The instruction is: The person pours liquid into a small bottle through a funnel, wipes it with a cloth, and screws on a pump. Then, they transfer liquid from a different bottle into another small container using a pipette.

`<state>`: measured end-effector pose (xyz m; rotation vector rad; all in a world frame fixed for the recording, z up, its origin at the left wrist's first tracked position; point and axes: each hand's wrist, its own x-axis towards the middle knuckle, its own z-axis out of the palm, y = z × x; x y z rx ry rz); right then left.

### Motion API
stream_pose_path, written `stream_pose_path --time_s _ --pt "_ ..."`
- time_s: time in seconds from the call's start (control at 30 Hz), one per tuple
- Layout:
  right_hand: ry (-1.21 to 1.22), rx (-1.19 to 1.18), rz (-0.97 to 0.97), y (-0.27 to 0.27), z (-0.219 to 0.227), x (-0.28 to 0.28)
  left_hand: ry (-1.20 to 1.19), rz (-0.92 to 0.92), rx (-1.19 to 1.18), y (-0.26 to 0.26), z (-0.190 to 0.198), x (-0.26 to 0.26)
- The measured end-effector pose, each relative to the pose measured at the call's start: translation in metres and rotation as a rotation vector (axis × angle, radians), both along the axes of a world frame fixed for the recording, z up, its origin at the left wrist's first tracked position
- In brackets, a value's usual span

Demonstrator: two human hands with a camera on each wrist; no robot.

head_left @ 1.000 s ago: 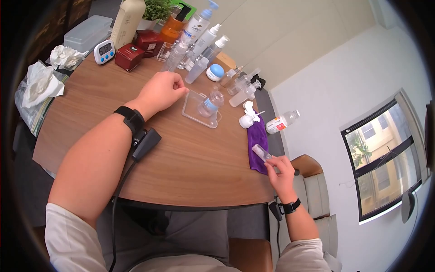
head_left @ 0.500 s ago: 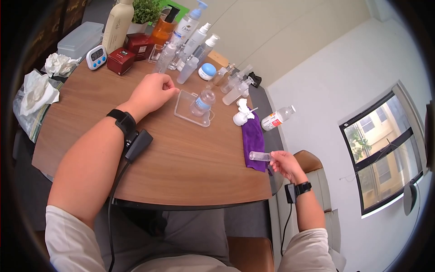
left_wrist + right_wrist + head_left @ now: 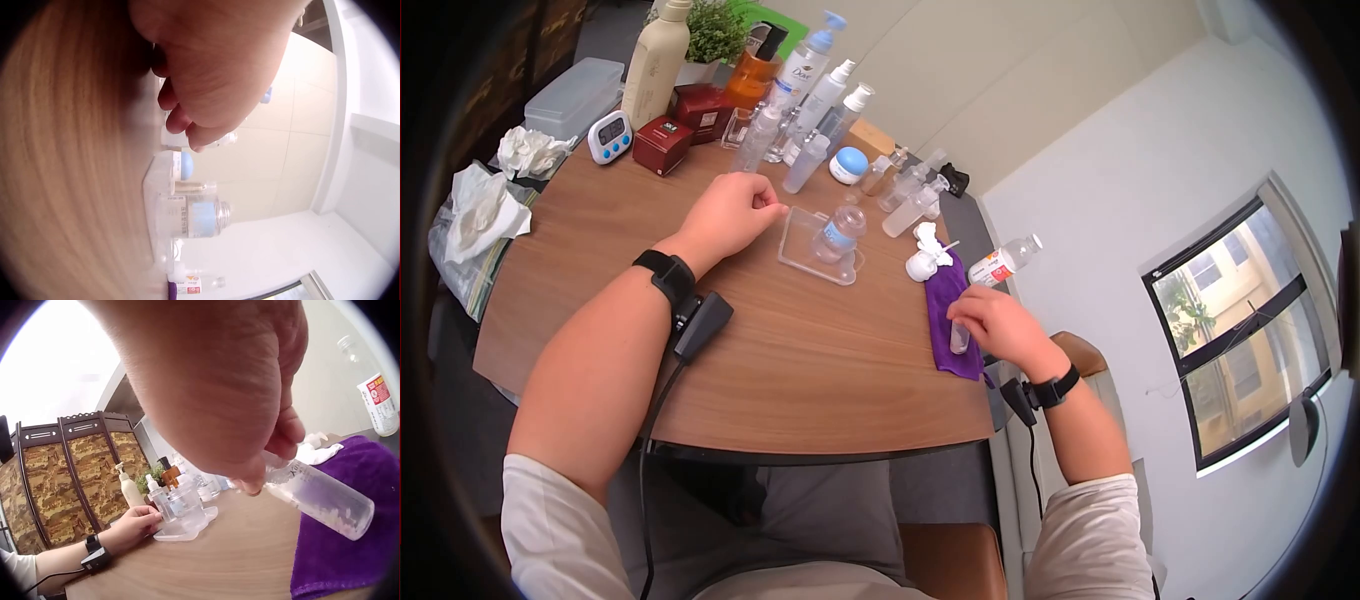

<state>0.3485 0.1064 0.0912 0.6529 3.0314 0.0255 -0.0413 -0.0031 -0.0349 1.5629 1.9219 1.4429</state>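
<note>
My right hand (image 3: 998, 325) grips a small clear bottle (image 3: 325, 501) by its neck end. White flakes or residue show inside it, and its base tilts downward over the purple cloth (image 3: 946, 300). On the table my left hand (image 3: 732, 212) rests with loosely curled fingers, holding nothing visible. Its fingertips lie right at the corner of a clear shallow tray (image 3: 795, 262). An uncapped clear bottle with a blue label (image 3: 837, 236) stands upright on that tray. In the left wrist view this labelled bottle (image 3: 203, 215) appears beyond the curled fingers.
Pump and spray bottles (image 3: 798, 75), a blue-lidded jar (image 3: 849, 165) and red boxes (image 3: 662, 146) line the back. A timer (image 3: 610, 137) and crumpled tissues (image 3: 532, 152) sit left. White tissue (image 3: 926, 250) and an orange-labelled bottle (image 3: 1003, 261) stand by the cloth.
My right hand has turned over and moved left and up over the purple cloth. The bottle in it has gone from sideways to base-down. The left hand stays by the tray.
</note>
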Motion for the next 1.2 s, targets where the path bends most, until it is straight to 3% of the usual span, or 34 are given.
stream_pose_path --time_s 0.17,0.23,0.27,0.33,0.37,0.5,0.6,0.73,0.77,0.9,1.0,1.1,1.2 --pt "0.163 -0.013 0.012 -0.006 -0.005 0.036 -0.023 -0.001 -0.025 -0.001 0.004 0.001" --pt "0.417 0.015 -0.131 0.001 -0.002 0.055 -0.017 -0.002 -0.019 -0.001 0.004 0.000" --pt "0.415 0.013 -0.138 0.003 0.001 0.061 -0.012 -0.008 -0.015 0.000 0.002 0.001" --pt "0.626 -0.050 -0.340 0.007 0.004 0.070 -0.023 -0.010 -0.016 0.001 -0.001 0.003" --pt "0.659 -0.048 -0.309 0.015 -0.005 0.077 -0.035 0.001 -0.008 0.003 0.000 0.002" --pt "0.451 -0.113 -0.323 0.001 -0.024 0.062 -0.034 0.000 -0.001 0.002 0.000 0.002" --pt "0.366 -0.269 -0.351 0.014 -0.006 0.065 -0.009 0.016 0.017 0.001 0.001 0.001" --pt "0.309 -0.280 -0.404 0.017 0.002 0.065 -0.022 0.020 0.031 0.002 -0.002 0.001" --pt "0.397 -0.374 -0.471 0.013 -0.011 0.062 -0.012 0.023 0.052 0.002 -0.002 0.001" --pt "0.368 -0.444 -0.427 0.022 -0.001 0.065 -0.007 0.020 0.088 0.003 -0.004 0.002" --pt "0.437 -0.351 -0.495 0.016 0.005 0.057 -0.008 0.003 0.101 0.005 -0.006 0.000" --pt "0.323 -0.265 -0.455 0.006 -0.005 0.044 0.001 -0.004 0.055 0.002 0.000 0.000" --pt "0.222 -0.201 -0.355 -0.014 0.016 0.019 -0.009 -0.002 0.012 0.000 0.003 -0.001"
